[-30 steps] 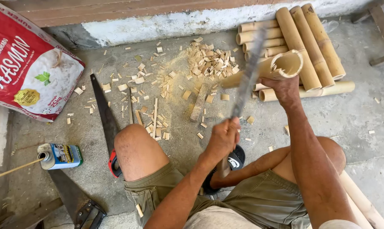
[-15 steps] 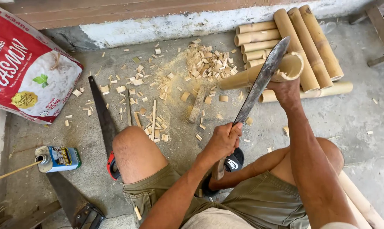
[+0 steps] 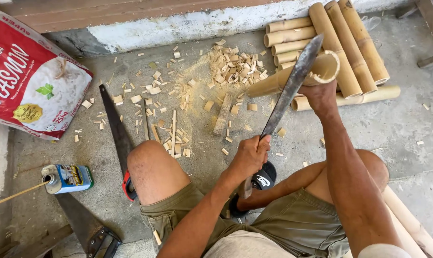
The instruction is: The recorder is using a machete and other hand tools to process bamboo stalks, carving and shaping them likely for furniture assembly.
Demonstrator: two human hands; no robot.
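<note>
The left hand (image 3: 251, 155) is closed in a full fist around the handle of a long dark machete (image 3: 289, 93), whose blade runs up and away from the knuckles at a slant, its tip crossing the open mouth of a bamboo tube (image 3: 293, 76). The right hand (image 3: 321, 95) is wrapped round that tube from below, just behind its hollow cut end, and holds it tilted off the floor so that the far end points away towards the wall; the blade lies against the tube's rim right above this hand's fingers. Just beyond the right hand a stack of cut bamboo poles (image 3: 343, 45) lies on the concrete floor (image 3: 403, 138), the longest ones slanting off to the right of the wrist. Ahead of the left hand a heap of bamboo chips (image 3: 235, 67) and sawdust is spread over the floor, with one short split stick (image 3: 222, 114) lying near the blade. Well to the left of the left hand a handsaw (image 3: 115, 129) lies flat beside the person's bare knee, and farther left a spray can (image 3: 67, 177) rests on its side. A red and white sack (image 3: 27, 83) leans at the far left. A black sandal (image 3: 262, 179) shows just below the left fist.
</note>
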